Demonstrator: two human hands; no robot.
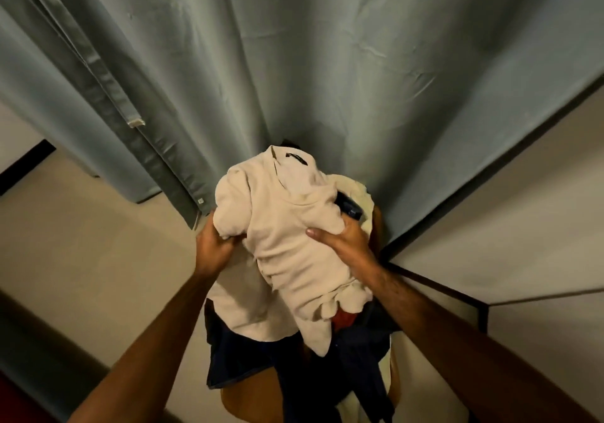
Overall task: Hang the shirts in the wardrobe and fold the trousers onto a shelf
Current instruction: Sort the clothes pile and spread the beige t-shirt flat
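Two bare arms reach out from the bottom of the view. Between them, lowest down, a brown chair [235,399] shows under a heap of clothes. Dark blue cloth [235,357] hangs over the seat, and it is hard to tell if it is trousers or a shirt. A bit of red cloth [343,319] peeks out just under the hem of the top piece.

On top of the heap is a cream shirt [287,236], all bunched up. Its neck end points away from the person, and a dark tag shows near the collar. The left hand [212,246] grips the shirt's left edge, with fingers curled into the folds. The right hand [343,236] is on the shirt's right side. Its thumb lies flat across the cloth, and the other fingers go round the edge out of sight, so it holds the shirt too. Just past that hand, a small dark blue piece [349,208] sticks out, with more cream cloth beside it.

The floor [81,243] is pale, with a dark strip along the wall on the left. On the right is a pale wall [506,226] with a dark edge.

Behind the heap hangs a big grey-blue curtain [327,63]. It fills the whole top of the view and comes down to the floor. A hem seam runs down its left part.
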